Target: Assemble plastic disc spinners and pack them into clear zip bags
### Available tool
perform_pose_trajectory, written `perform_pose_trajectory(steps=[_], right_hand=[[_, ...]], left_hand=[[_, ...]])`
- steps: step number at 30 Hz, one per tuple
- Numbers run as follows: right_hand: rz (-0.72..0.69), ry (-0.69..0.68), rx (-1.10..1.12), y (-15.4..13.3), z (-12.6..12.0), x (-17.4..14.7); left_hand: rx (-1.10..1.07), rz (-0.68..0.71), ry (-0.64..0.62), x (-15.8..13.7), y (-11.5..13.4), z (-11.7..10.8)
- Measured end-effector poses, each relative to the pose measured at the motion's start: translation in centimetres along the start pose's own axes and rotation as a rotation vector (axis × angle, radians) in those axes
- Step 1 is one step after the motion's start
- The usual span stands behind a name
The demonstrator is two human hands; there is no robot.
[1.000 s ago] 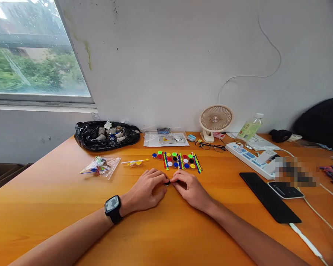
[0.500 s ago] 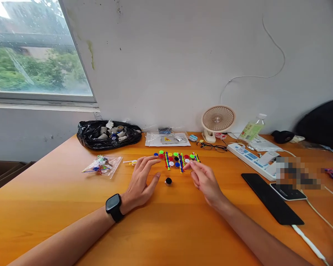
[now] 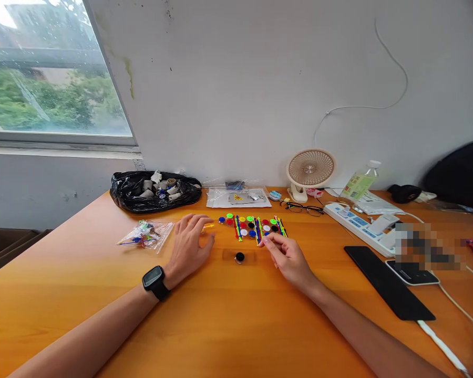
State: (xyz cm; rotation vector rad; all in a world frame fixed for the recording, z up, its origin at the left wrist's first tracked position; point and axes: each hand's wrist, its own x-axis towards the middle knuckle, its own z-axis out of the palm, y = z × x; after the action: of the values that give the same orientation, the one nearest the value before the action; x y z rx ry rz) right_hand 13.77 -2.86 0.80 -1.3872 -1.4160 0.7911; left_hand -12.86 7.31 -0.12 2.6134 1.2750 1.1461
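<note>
My left hand (image 3: 191,244) hovers low over the table with its fingers curved and thumb apart. Beneath its fingertips shows part of a small yellow arrow-ended stick (image 3: 208,227). My right hand (image 3: 289,257) has thumb and forefinger pinched together by the front of the coloured pieces; what the fingertips hold, if anything, is hidden. Between the hands sits a black disc (image 3: 239,257) on a small base. Behind it, round plastic discs (image 3: 250,233) in several colours lie in groups, with bundles of coloured plastic sticks (image 3: 257,231) between them.
A clear zip bag of coloured parts (image 3: 145,234) lies left of my left hand. Farther back are a black plastic bag (image 3: 153,191), glasses (image 3: 301,208) and a small fan (image 3: 310,168). A power strip (image 3: 358,227) and a black slab (image 3: 388,282) lie to the right.
My left hand has moved left, away from the disc groups, uncovering the yellow stick's end. My right hand has dipped slightly toward me, its fingers still together. The black disc stays put.
</note>
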Motion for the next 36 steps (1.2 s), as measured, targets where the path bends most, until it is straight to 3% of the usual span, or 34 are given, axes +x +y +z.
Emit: perform_pose_trajectory(steps=[7,18,29,36], right_hand=[[-0.021,-0.004,-0.034,0.0,-0.1,0.0],[-0.048,-0.044,-0.064,0.4,0.1,-0.3],[-0.058,-0.078,-0.111,0.7,0.4,-0.3],[-0.064,-0.102,-0.142,0.7,0.5,-0.4]], left_hand=[[0.229,-0.139,-0.132,0.6,-2.2,0.1],[0.113,-0.160,-0.227,0.6,-2.8,0.1],[-0.052,-0.018,-0.229,0.8,-1.8,-0.1],[-0.054,-0.022,-0.235,1.1,-2.1,-0.1]])
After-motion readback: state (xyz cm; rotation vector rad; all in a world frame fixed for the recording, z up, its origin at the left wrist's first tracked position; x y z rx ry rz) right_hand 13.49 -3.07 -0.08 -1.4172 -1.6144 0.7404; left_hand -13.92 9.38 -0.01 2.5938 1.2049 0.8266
